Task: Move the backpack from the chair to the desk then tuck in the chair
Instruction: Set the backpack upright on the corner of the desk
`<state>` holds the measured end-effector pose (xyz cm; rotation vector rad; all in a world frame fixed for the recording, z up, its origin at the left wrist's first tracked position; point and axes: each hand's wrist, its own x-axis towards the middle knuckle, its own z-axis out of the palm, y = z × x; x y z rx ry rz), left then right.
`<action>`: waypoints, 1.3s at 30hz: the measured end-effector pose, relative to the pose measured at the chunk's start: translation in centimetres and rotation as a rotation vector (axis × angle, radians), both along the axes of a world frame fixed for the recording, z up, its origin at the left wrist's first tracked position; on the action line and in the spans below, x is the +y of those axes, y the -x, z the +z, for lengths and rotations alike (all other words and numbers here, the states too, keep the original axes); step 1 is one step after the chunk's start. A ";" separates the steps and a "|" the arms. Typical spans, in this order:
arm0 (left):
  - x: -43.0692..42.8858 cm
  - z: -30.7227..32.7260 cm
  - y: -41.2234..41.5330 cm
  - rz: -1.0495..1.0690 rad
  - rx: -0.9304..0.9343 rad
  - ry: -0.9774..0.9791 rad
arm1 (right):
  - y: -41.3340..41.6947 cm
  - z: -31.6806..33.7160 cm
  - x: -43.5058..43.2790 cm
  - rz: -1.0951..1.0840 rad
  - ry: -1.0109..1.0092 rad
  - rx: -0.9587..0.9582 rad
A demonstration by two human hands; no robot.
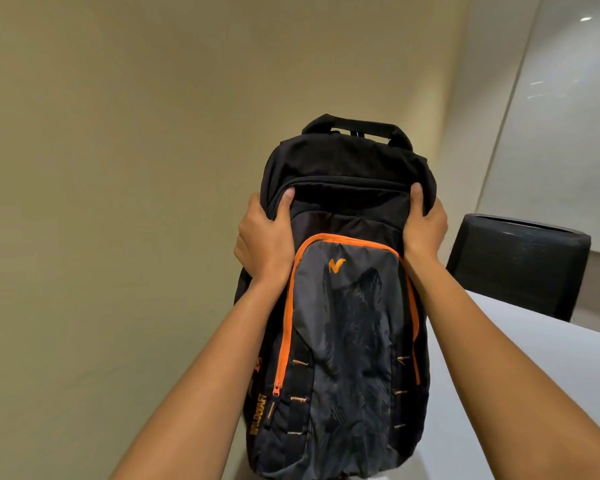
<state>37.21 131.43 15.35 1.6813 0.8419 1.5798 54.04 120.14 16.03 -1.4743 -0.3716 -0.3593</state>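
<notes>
— Where's the backpack?

— Held up in front of the wall, upright, front panel toward the camera. The left hand clamps its left shoulder, thumb pressed into the fabric by the upper zip; the right hand clamps the right shoulder the same way. The other fingers are hidden behind the bag.

— Room to move it?

— Open space to the left and above. To the right, the desk edge runs just beside the bag's lower right side; I can't tell whether they touch.

— And the desk itself?

— White, smooth, bare where it shows. A chair stands at its far side, dark ribbed back with rounded corners. Behind it, a glossy pale panel catches ceiling lights.

— The bag's make?

— Soft black cloth, grey pocket edged with an orange zip, orange stitching, padded top handle.
</notes>
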 end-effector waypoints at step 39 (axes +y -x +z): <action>10.7 -8.9 -14.3 0.371 0.226 0.060 | -19.2 -9.7 18.1 0.429 0.396 -0.085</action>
